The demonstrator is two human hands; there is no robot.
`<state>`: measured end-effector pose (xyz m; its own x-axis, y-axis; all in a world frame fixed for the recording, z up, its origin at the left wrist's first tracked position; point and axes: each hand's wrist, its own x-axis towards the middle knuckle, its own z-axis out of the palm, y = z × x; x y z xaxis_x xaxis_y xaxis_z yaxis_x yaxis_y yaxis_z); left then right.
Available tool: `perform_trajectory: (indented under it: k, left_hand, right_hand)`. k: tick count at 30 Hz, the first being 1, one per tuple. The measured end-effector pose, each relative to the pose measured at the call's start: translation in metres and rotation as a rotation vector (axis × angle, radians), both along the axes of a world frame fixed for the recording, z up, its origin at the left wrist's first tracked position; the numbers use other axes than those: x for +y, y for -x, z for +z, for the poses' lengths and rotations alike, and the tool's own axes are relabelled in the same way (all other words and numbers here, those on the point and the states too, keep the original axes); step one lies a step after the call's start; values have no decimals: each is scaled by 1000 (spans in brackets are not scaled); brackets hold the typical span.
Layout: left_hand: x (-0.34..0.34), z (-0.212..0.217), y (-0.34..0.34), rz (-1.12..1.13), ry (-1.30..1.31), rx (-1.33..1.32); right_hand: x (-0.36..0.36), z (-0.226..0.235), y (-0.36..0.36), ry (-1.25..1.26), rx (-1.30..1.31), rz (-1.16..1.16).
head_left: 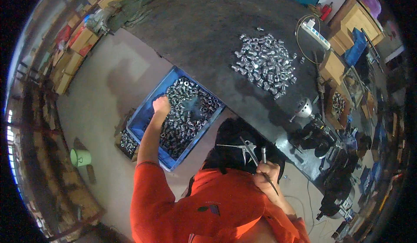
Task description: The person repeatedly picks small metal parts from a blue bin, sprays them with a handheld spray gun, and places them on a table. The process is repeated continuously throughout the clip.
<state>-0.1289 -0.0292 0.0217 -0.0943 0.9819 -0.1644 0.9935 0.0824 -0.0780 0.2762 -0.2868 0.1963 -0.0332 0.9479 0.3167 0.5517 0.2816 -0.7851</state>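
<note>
In my right hand (267,175), held low in front of my body, are metal calipers (250,149) with their jaws pointing away from the fingers. A short silvery cylinder (263,155) stands up beside the calipers at the same hand; its exact kind is unclear. My left hand (161,106) is closed at the left side of a blue plastic crate (140,120). Its fingertips are hidden, so whether it holds anything does not show. Inside the crate lie many small metal threaded fittings (184,128).
A pile of shiny metal fittings (265,65) lies on the dark tabletop (191,30). To the right are a machine with a round metal head (304,108), a white power strip (316,34) and cardboard boxes (332,67). A green bucket (81,157) stands on the floor.
</note>
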Motion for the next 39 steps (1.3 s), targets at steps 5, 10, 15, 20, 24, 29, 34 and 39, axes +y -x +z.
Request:
perform_trajectory:
  k: [5, 10, 15, 20, 24, 29, 34, 39]
  left_hand:
    - [-8, 25, -4, 314, 2, -684]
    - [-61, 76, -54, 303, 7, -1745]
    - [-122, 121, -149, -308, 68, -1482]
    - [-155, 156, -214, 325, 939, -2131]
    - [-162, 165, -230, 304, 1000, -2082]
    - [-161, 170, -233, 189, 873, -1938]
    - [-160, 191, -237, -82, 699, -1435]
    - [-157, 191, -239, -315, 774, -1503]
  right_hand:
    - [-4, -2, -4, 23, 3, 22]
    - [3, 3, -4, 61, 69, 170]
    - [6, 10, 0, 113, 58, 287]
    - [1, 5, -4, 157, 93, 299]
    - [-4, 9, -9, 193, 96, 245]
    - [-3, 8, -15, 212, 103, 293]
    - [2, 14, -14, 233, 60, 351]
    - [-3, 8, -16, 247, 74, 318]
